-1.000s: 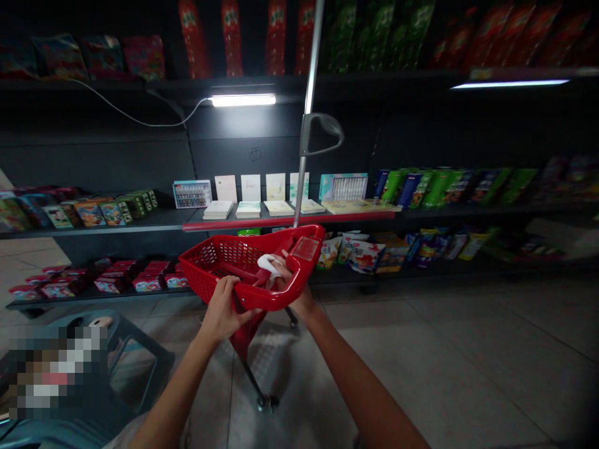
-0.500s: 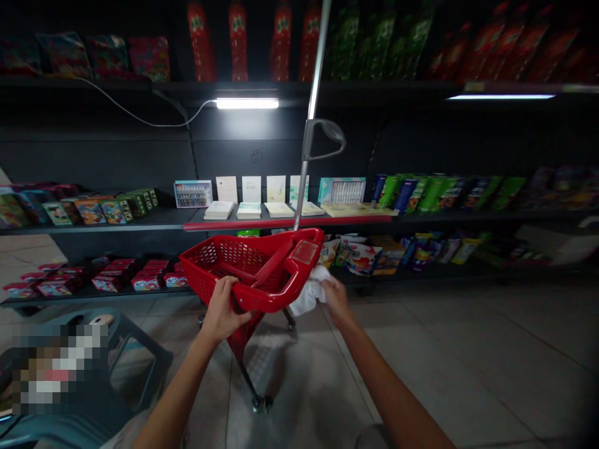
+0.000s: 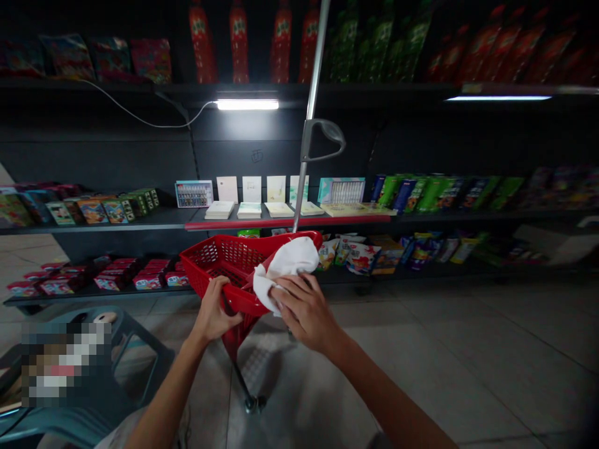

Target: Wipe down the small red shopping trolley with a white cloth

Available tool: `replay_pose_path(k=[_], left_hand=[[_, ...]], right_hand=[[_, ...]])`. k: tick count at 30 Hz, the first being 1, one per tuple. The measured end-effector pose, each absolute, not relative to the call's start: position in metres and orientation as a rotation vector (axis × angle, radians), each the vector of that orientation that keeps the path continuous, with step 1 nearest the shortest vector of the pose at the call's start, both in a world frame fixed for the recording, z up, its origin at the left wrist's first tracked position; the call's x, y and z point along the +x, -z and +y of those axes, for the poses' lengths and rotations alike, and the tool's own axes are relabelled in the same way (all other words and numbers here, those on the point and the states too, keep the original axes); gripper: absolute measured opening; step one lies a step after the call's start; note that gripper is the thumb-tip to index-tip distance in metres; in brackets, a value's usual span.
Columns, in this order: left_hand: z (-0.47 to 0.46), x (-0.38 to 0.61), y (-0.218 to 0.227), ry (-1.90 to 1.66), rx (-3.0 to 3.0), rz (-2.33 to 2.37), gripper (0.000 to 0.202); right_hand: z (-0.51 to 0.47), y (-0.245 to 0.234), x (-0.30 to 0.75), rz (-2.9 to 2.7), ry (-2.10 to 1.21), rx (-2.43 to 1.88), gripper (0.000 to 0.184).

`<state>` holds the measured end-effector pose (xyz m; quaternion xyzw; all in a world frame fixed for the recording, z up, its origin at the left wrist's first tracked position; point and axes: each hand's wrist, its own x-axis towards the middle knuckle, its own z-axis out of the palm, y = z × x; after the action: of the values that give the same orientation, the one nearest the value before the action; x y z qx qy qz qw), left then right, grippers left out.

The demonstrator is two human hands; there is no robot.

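Observation:
A small red plastic shopping cart (image 3: 201, 268) with a perforated basket stands before me on thin legs with casters. My left hand (image 3: 216, 313) grips the near left rim of the cart, thumb below and fingers over the edge. In my right hand (image 3: 306, 312) is a white cloth (image 3: 292, 257), pressed against the cart's handle end and covering much of it. A metal pole (image 3: 314, 81) with a grey loop handle (image 3: 322, 140) rises from behind the cart's handle end.
Dark shelves (image 3: 116, 218) run across the front, holding notebooks, boxes, snack bags and bottles. A lit tube lamp (image 3: 248, 105) hangs under the upper shelf. At the lower left stands a blue-grey plastic stool (image 3: 154, 368) with blurred items on it. Tiled floor (image 3: 430, 349) extends right.
My right hand has brought the white cloth from beside the cart's right side up and left onto its handle end. My left hand keeps its hold, shifted slightly left.

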<state>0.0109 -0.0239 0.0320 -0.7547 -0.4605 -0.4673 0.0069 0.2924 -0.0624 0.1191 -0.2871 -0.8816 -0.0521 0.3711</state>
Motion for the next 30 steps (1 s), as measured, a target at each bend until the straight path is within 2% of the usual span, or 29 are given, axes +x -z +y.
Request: replay_pose_path(k=[8,12,17,20,26,30], left_hand=[[-0.032,-0.027,-0.027,1.484,-2.433,-1.403,0.076],[-0.040,-0.041,-0.024,1.573,-2.452,-1.419,0.072],[-0.051,-0.053,-0.031,1.646,-2.473,-1.384,0.069],[-0.057,-0.056,-0.034,1.673,-2.482,-1.398,0.075],[-0.065,-0.064,-0.031,1.757,-2.473,-1.498,0.099],[-0.065,-0.068,-0.032,1.752,-2.538,-1.464,0.101]], right_hand=[[0.006,-0.127,0.320,-2.217,0.069,-0.618,0.027],[0.046,-0.120,0.341,-2.093,-0.002,-0.772,0.030],[0.060,-0.111,0.359,-2.069,0.058,-0.878,0.033],[0.046,-0.113,0.357,-2.082,0.091,-0.879,0.032],[0.023,-0.118,0.359,-2.127,0.198,-0.860,0.027],[0.021,-0.114,0.367,-2.105,0.208,-0.853,0.025]])
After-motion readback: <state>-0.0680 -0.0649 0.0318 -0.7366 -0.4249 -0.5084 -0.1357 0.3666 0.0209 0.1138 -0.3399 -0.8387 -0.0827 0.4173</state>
